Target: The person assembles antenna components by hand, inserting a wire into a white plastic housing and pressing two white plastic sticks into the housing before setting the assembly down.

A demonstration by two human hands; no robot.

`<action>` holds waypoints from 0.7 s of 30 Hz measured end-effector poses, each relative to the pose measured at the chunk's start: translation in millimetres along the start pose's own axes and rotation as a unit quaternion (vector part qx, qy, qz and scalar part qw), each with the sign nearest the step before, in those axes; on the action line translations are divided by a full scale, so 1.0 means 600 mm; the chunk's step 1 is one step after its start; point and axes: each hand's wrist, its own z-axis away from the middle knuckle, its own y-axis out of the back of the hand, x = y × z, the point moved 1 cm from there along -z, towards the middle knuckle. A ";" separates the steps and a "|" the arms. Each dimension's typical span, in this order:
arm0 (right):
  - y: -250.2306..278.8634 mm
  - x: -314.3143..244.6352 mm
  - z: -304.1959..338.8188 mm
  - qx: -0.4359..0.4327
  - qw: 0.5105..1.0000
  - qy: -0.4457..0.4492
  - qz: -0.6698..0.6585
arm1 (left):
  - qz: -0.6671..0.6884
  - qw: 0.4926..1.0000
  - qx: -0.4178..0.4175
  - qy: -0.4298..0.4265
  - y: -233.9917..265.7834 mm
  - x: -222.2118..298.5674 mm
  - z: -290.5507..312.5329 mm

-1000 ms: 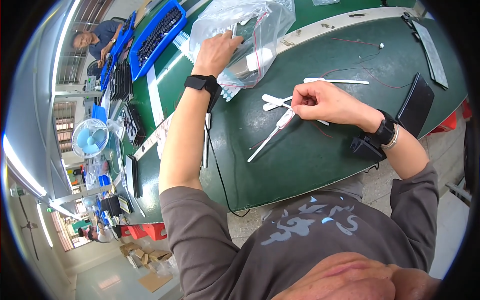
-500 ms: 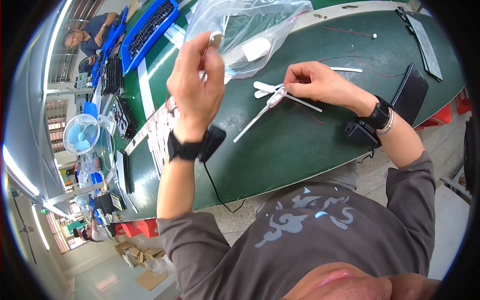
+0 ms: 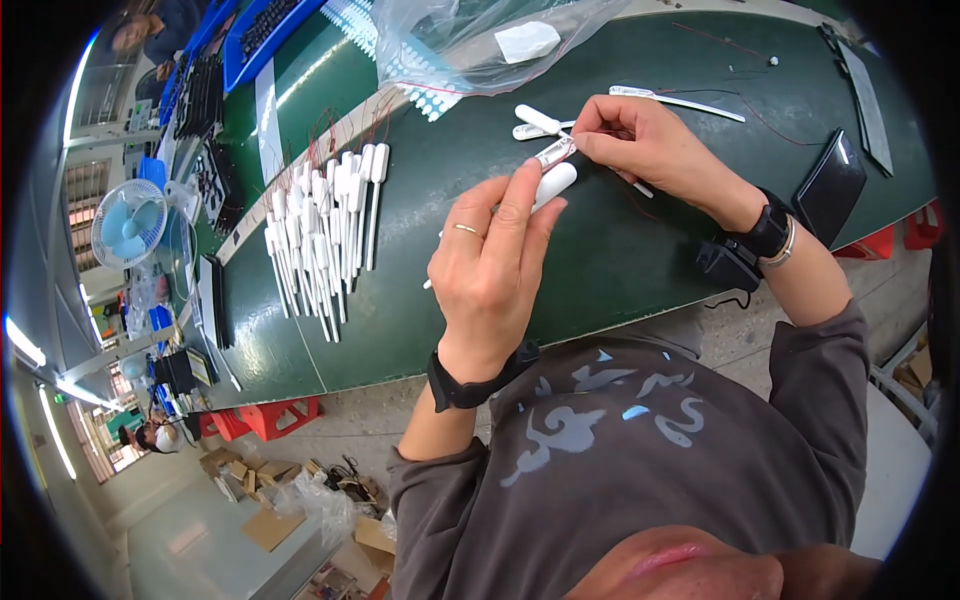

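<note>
My left hand (image 3: 487, 262) holds a smooth white oval cover (image 3: 556, 186) between thumb and fingers. Its fingertips also rest at an open white stick-shaped plastic housing (image 3: 552, 153), right beside the cover. At the far end of that housing, my right hand (image 3: 645, 150) pinches with thumb and forefinger; a thin red wire shows there. The housing's stem runs under my left hand and is mostly hidden. Just behind, another white oval-headed stick (image 3: 538, 119) lies crossed with others on the table. A further open housing (image 3: 680, 101) lies beyond my right hand.
A pile of white oval-headed sticks (image 3: 330, 225) with red wires lies on the green table (image 3: 400, 330) to the left. Farther back are a clear plastic bag (image 3: 470, 45), dotted sheets (image 3: 425, 80) and a blue tray (image 3: 250, 60). A black phone-like slab (image 3: 832, 185) lies right.
My left hand has come down from above the table, moving right and nearer, bringing the white cover beside the open housing. My right hand stays at the housing's end. The view has shifted slightly.
</note>
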 end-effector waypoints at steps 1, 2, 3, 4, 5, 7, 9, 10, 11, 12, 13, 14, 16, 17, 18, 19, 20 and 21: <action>-0.001 0.000 0.001 0.000 1.000 -0.001 0.000 | -0.018 1.000 -0.002 -0.015 -0.001 -0.002 0.000; -0.001 0.000 0.002 -0.002 1.000 0.001 -0.001 | -0.036 0.999 -0.004 -0.030 -0.003 -0.003 -0.001; 0.000 -0.001 0.003 -0.005 1.000 0.004 -0.002 | -0.054 0.997 -0.006 -0.046 -0.004 -0.003 -0.002; 0.000 -0.001 0.004 -0.006 1.000 0.007 -0.003 | -0.054 0.997 -0.007 -0.048 -0.007 -0.006 -0.002; -0.002 -0.001 0.006 -0.005 1.000 0.008 -0.005 | -0.064 0.997 -0.002 -0.053 -0.011 -0.010 -0.001; -0.007 0.000 0.011 0.009 0.999 0.049 0.013 | -0.085 0.994 0.011 -0.063 -0.016 -0.016 0.002; -0.012 -0.002 0.015 0.018 0.997 0.071 0.021 | -0.082 0.995 0.011 -0.060 -0.019 -0.013 0.004; -0.013 -0.005 0.016 0.014 0.997 0.075 0.014 | -0.078 0.995 0.012 -0.055 -0.022 -0.010 0.005; -0.015 -0.007 0.018 0.009 0.997 0.079 0.007 | -0.075 0.996 0.014 -0.049 -0.024 -0.008 0.007; -0.016 -0.009 0.020 0.003 0.997 0.083 0.000 | -0.076 0.996 0.014 -0.049 -0.025 -0.007 0.008; -0.017 -0.009 0.021 0.003 0.996 0.084 0.000 | -0.067 0.997 0.018 -0.043 -0.026 -0.008 0.008; -0.019 -0.010 0.023 -0.001 0.996 0.084 -0.003 | -0.059 0.997 0.023 -0.036 -0.026 -0.008 0.009; -0.021 -0.012 0.025 -0.008 0.996 0.084 -0.008 | -0.051 0.998 0.028 -0.030 -0.027 -0.008 0.009; -0.023 -0.013 0.026 -0.008 0.996 0.085 -0.008 | -0.051 0.998 0.026 -0.029 -0.026 -0.008 0.009; -0.023 -0.014 0.027 -0.011 0.996 0.090 -0.015 | -0.051 0.998 0.025 -0.028 -0.026 -0.007 0.009; -0.023 -0.015 0.028 -0.014 0.995 0.094 -0.023 | -0.051 0.998 0.024 -0.026 -0.026 -0.008 0.009; -0.024 -0.016 0.029 -0.017 0.995 0.099 -0.030 | -0.051 0.998 0.024 -0.027 -0.025 -0.009 0.008; -0.024 -0.018 0.030 -0.017 0.994 0.099 -0.030 | -0.053 0.998 0.027 -0.028 -0.025 -0.010 0.009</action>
